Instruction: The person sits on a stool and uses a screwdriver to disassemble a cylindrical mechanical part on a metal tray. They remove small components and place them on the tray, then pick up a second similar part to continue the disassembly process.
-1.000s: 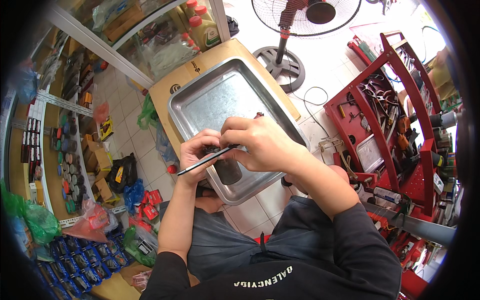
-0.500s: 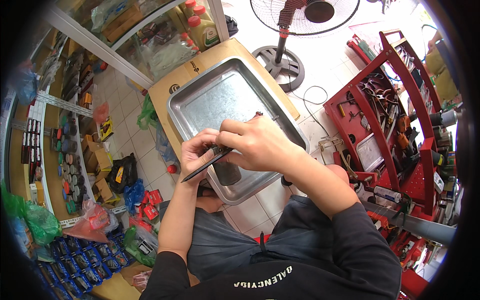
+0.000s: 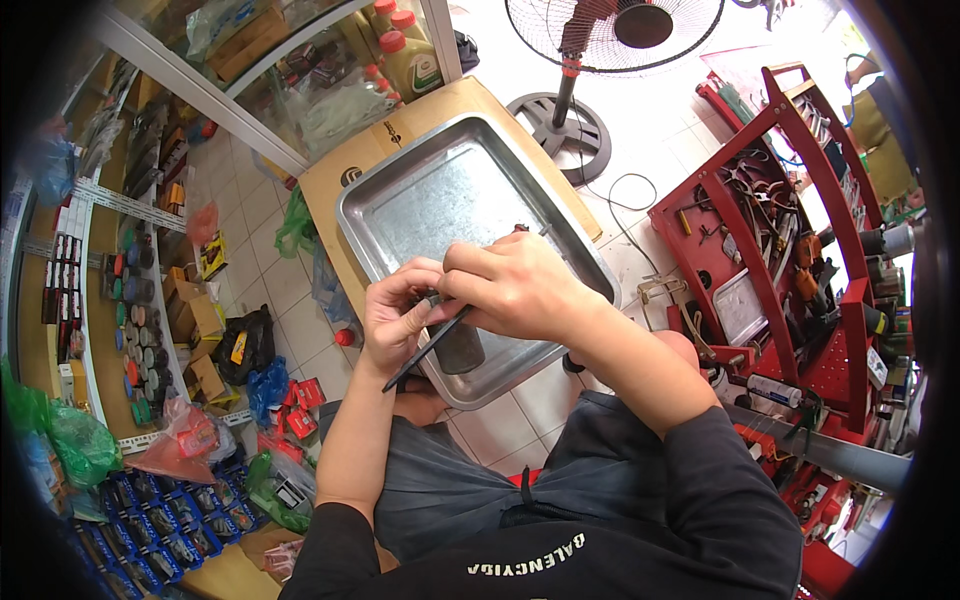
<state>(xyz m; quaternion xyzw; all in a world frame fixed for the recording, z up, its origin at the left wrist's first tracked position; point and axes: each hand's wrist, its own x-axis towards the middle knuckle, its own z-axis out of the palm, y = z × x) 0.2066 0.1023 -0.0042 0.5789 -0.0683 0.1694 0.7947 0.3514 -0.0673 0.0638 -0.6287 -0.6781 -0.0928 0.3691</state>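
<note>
Over a metal tray [image 3: 400,215], my two hands meet at the fingertips. My right hand [image 3: 515,290] is closed on a slim black tool [image 3: 425,352], whose narrow end slants down toward my left wrist. The fingers of my left hand [image 3: 398,315] are pinched together. A bit of a small dark part shows by them, too covered to name. Below the hands, a dark grey cylindrical container [image 3: 460,352] stands in the near part of the tray. Small dark pieces [image 3: 520,229] lie beyond my right hand, by the tray's far right side.
The tray rests on a cardboard box [image 3: 325,205]. A standing fan [image 3: 560,130] is beyond it. To the right is a red tool cart [image 3: 700,215] full of pliers and hand tools. Shelves [image 3: 110,385] with jars and bags line the left; a glass cabinet [image 3: 240,125] stands far left.
The slim black tool has turned in my right fingers, its lower end shifting slightly right and down. Both hands stay close together over the tray.
</note>
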